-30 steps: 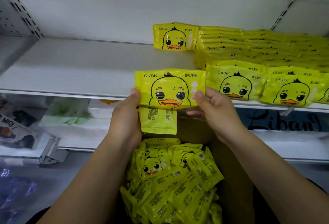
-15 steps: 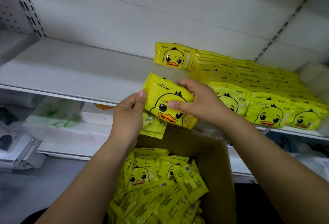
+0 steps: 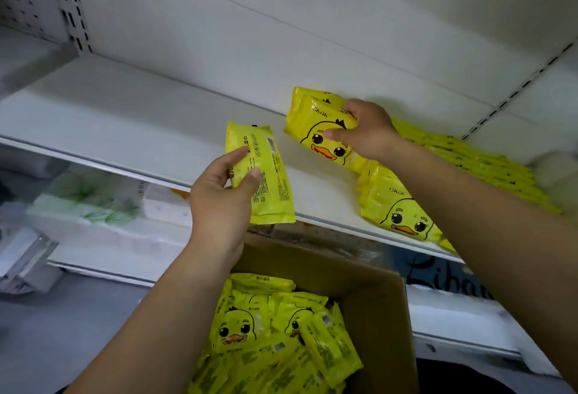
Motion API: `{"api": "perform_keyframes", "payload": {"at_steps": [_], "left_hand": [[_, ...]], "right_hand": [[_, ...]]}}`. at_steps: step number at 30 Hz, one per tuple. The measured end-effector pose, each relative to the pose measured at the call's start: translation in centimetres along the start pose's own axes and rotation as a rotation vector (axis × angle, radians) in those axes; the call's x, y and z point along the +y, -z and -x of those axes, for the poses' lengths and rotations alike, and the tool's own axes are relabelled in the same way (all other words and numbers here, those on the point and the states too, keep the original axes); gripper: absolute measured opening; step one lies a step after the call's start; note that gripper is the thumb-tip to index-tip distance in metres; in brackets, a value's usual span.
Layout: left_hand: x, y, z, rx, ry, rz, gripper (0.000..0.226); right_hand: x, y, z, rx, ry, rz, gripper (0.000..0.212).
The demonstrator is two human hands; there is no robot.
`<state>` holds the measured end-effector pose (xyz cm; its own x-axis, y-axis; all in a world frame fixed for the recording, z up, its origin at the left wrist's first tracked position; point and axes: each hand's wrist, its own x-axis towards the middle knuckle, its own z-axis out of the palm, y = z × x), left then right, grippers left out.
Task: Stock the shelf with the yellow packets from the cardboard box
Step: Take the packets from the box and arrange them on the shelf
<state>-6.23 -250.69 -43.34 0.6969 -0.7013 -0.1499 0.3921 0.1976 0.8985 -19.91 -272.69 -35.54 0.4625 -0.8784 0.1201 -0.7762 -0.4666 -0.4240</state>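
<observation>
Where the open brown cardboard box [image 3: 380, 309] sits nearest the camera, loose yellow duck-print packets [image 3: 275, 334] fill it. Above the box, the left hand [image 3: 219, 206] pinches a back-side-out yellow packet [image 3: 272, 187] near its left edge, thumb pressed on the printed face; this packet stands upright before the white metal shelf [image 3: 125, 118]. Farther in, the right hand [image 3: 369, 134] grips a tilted duck-face yellow packet [image 3: 316, 131] over the shelf board, thumb across the face, fingers curled over its top edge. Stocked rows of yellow packets [image 3: 403, 206] lie at the right.
</observation>
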Motion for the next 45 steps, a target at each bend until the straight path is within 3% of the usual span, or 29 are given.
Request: {"api": "perform_keyframes", "payload": {"at_steps": [6, 12, 19, 21, 26, 31, 35, 39, 45], "left_hand": [[-0.5, -0.2, -1.1, 0.015, 0.052, 0.071, 0.033], [-0.2, -0.2, -2.4, 0.016, 0.074, 0.134, 0.031], [-0.7, -0.5, -2.5, -0.030, 0.094, 0.071, 0.033], [-0.6, -0.6, -2.5, -0.041, 0.113, 0.072, 0.031], [-0.2, -1.1, -1.4, -0.124, 0.193, 0.025, 0.026], [0.0, -1.0, 0.0, -0.445, 0.305, -0.184, 0.040], [-1.0, -0.6, 1.6, -0.661, 0.354, -0.311, 0.038], [-1.2, 0.1, 2.5, -0.549, 0.343, -0.352, 0.047], [-2.9, 1.0, 4.7, -0.249, 0.469, -0.021, 0.044]], "right_hand": [[1.5, -4.2, -5.4, -0.038, 0.058, 0.187, 0.051], [1.6, -4.0, -9.0, 0.047, 0.048, 0.397, 0.060], [1.5, -4.8, -8.2, 0.214, 0.091, 0.401, 0.065], [0.5, -4.8, -6.8, 0.289, 0.110, 0.258, 0.064], [-2.6, -4.3, 1.2, 0.308, 0.068, -0.278, 0.031], [-2.5, -3.5, 10.8, 0.058, -0.068, -0.376, 0.032], [-0.4, -3.1, 16.0, 0.124, -0.237, -0.490, 0.021], [0.7, -3.4, 19.2, 0.097, -0.395, -0.838, 0.014], [1.6, -5.0, 18.4, 0.225, -0.604, -1.110, 0.014]]}}
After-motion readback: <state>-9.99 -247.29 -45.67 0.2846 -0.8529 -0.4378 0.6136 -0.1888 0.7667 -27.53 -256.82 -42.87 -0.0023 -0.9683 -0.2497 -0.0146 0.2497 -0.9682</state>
